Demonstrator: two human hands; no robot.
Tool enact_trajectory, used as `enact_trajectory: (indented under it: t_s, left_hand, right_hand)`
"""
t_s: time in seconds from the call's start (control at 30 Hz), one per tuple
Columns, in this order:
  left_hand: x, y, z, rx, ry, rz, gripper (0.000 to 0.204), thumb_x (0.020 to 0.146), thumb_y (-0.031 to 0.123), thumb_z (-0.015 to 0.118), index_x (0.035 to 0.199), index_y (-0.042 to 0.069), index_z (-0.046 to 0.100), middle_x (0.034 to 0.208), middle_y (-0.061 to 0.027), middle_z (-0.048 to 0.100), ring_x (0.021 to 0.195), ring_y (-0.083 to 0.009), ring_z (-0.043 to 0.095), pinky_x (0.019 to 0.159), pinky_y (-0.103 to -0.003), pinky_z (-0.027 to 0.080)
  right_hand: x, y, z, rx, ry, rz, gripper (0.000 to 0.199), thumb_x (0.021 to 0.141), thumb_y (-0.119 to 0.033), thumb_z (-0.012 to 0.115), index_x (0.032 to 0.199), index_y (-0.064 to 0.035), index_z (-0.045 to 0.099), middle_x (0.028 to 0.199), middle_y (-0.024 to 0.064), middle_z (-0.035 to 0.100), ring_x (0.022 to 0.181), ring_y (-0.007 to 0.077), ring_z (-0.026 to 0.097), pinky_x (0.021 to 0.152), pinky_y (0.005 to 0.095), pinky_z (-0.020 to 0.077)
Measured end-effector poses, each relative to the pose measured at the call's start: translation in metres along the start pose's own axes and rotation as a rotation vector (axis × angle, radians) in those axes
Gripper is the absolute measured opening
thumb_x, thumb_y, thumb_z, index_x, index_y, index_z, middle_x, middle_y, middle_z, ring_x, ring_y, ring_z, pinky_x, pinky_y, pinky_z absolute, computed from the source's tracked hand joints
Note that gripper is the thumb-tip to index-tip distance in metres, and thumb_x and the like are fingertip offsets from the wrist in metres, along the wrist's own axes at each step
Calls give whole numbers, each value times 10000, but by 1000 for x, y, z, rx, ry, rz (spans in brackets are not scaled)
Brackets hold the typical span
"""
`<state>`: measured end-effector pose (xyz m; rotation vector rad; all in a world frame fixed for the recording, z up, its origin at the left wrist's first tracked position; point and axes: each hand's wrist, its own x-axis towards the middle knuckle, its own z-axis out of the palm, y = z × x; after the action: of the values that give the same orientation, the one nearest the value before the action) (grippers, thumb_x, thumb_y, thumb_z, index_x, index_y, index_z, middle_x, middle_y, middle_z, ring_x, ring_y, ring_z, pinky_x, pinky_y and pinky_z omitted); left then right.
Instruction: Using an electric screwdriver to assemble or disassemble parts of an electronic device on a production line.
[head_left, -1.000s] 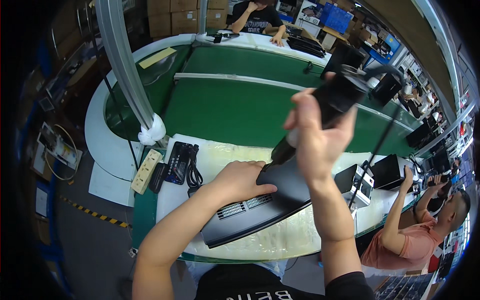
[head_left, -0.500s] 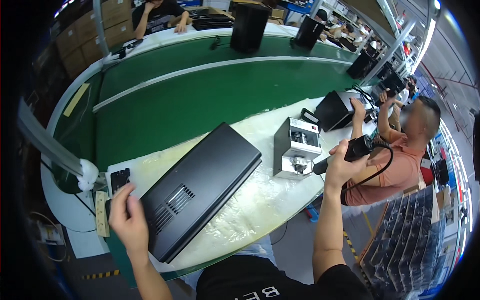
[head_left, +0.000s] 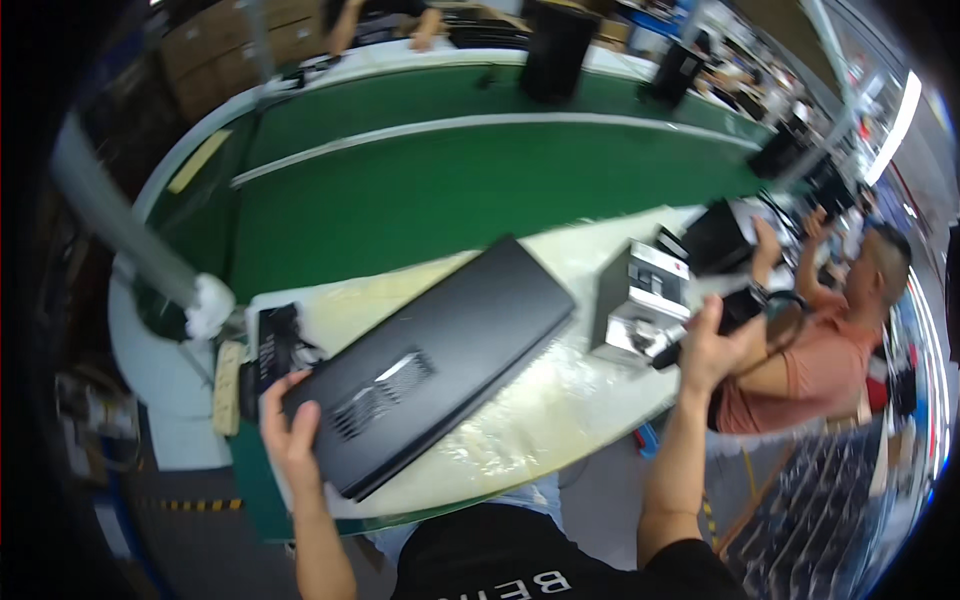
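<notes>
Black flat case runs near-left to far-right; left hand grips its near-left corner, right hand holds black tool, well right.

- The left hand grips the near-left end of a long flat black panel (vent slots on its upper face) lying aslant on the pale worktable.
- The right hand holds a black power tool just right of a small grey box.
- A green conveyor belt runs beyond, on the far side.
- A co-worker in a salmon shirt sits at right.
</notes>
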<state>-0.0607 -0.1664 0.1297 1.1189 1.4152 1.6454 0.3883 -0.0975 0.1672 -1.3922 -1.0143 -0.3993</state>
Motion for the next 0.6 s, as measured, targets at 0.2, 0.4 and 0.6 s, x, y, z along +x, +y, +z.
enact_trajectory:
  t_s: [0.2, 0.4, 0.6]
  left_hand:
    - [-10, -11, 24, -246, -2, -25, 308, 790, 44, 586, 1088, -36, 578, 1113, -103, 593, 1041, -170, 533, 954, -279, 367]
    - [-13, -14, 25, -470, 48, -16, 318, 799, -7, 597, 1094, -16, 481, 1113, -132, 581, 1013, -151, 533, 931, -288, 397]
    - [-11, -20, 23, -474, 39, 16, 349, 795, -21, 611, 1093, 10, 431, 1105, -145, 573, 1034, -173, 537, 941, -304, 401]
  right_hand:
    - [14, -105, -16, 665, -241, 130, 454, 924, -129, 529, 1304, 41, 350, 877, 103, 595, 519, 105, 514, 459, 230, 457]
    - [0, -222, 17, 1348, -521, -70, 473, 987, -260, 420, 1357, 10, 301, 983, 127, 524, 613, 137, 494, 525, 297, 462]
    - [-52, -302, 78, 1338, -622, -1, 561, 948, -265, 532, 1367, 2, 271, 920, 124, 549, 546, 144, 524, 482, 293, 484]
